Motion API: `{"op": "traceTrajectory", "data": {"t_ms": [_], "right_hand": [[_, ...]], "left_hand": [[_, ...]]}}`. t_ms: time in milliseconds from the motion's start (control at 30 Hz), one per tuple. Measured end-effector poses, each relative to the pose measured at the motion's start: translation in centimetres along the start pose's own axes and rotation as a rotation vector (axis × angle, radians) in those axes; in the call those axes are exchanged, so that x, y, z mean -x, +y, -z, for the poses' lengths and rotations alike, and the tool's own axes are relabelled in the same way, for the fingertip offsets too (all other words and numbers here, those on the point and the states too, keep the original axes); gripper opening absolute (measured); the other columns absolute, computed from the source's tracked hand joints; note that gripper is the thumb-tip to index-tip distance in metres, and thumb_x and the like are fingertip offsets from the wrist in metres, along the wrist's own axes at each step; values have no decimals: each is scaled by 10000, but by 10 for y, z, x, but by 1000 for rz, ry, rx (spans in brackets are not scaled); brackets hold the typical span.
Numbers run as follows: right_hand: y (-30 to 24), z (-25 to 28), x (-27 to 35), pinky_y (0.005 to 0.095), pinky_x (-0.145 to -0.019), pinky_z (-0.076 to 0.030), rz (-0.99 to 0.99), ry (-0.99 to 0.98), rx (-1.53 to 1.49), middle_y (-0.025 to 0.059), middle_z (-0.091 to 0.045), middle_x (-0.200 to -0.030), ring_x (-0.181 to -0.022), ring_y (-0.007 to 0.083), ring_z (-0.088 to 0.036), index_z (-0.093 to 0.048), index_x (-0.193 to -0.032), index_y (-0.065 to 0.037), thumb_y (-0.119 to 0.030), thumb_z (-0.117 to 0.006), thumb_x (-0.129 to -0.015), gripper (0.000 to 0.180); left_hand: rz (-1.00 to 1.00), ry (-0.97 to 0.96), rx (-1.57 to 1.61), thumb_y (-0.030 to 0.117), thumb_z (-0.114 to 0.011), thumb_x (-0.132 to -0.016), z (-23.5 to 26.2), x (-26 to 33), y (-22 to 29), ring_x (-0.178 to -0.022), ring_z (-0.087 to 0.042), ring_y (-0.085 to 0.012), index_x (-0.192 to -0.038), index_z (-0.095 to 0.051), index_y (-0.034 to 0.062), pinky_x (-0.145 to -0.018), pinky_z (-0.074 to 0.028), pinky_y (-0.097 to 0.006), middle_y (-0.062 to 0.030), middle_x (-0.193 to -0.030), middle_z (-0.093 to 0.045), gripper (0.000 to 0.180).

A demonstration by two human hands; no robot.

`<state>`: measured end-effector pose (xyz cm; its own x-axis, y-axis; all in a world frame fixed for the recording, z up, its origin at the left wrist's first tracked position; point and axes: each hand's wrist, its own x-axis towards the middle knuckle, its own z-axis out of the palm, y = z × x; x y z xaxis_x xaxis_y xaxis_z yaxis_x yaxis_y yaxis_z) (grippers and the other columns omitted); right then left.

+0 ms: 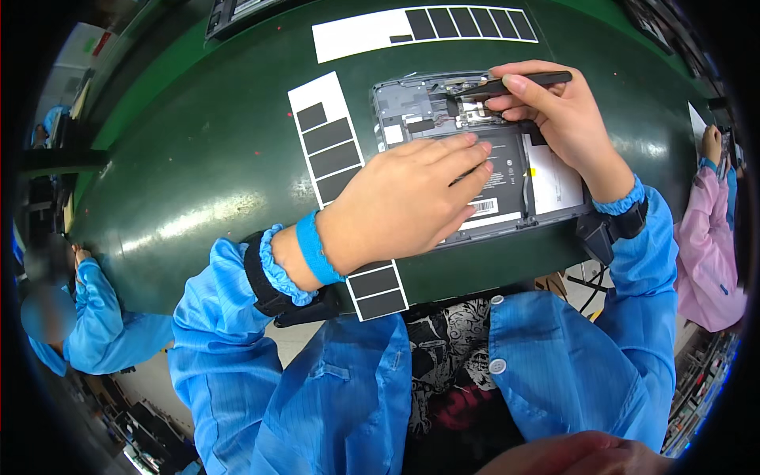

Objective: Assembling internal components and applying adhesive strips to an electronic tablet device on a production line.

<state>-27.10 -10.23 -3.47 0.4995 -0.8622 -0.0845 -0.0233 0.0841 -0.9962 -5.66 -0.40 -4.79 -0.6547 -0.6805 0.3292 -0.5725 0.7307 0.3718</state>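
Note:
An opened laptop chassis, grey with its inner parts bare, lies on the green table. My left hand rests palm down across its near left part, fingers stretched over the black battery. In my right hand is a pair of black tweezers, pinched between thumb and fingers. Their tips point left into the circuit area at the far side of the chassis, by a small black piece; whether they grip it I cannot tell. My right fingertips hang close over the metal parts there.
A sheet of black rectangular pads lies left of the chassis, partly under my left forearm. Another such sheet lies beyond it. Another dark device sits at the far edge. Co-workers in blue and pink sleeves are at either side.

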Motion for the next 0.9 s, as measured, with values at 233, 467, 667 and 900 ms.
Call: {"op": "traceTrajectory", "data": {"t_ms": [233, 467, 667, 900], "right_hand": [[3, -6, -5, 276, -804, -554, 0, 68, -34, 151, -651, -996, -896, 221, -673, -601, -1081, 77, -140, -617, -897, 285], [5, -3, -4, 274, -808, -553, 6, 71, -32, 153, -646, -1003, -894, 222, -673, -600, -1081, 78, -136, -612, -901, 280], [7, -1, -4, 274, -809, -551, 25, 47, -11, 149, -642, -1033, -913, 217, -667, -607, -1087, 62, -132, -602, -907, 265], [5, -18, -1, 264, -801, -538, 163, 98, 33, 116, -647, -1045, -912, 174, -649, -626, -1114, 13, -144, -592, -916, 255]], "left_hand": [[16, -9, -34, 182, -669, -768, -1, 3, -1, -1182, -523, -252, -1161, -579, 50, -928, -470, -359, -90, -1267, -543, 424], [62, -1, -39, 222, -694, -743, 8, -1, 5, -1170, -494, -300, -1185, -563, 55, -946, -439, -381, -131, -1293, -501, 491], [163, -11, -195, 326, -697, -733, 5, -3, 8, -1206, -421, -363, -1241, -532, 66, -973, -385, -441, -192, -1345, -432, 594], [186, 51, -166, 356, -681, -748, 2, 3, 9, -1247, -358, -416, -1282, -473, 31, -1012, -330, -483, -236, -1373, -381, 660]]}}
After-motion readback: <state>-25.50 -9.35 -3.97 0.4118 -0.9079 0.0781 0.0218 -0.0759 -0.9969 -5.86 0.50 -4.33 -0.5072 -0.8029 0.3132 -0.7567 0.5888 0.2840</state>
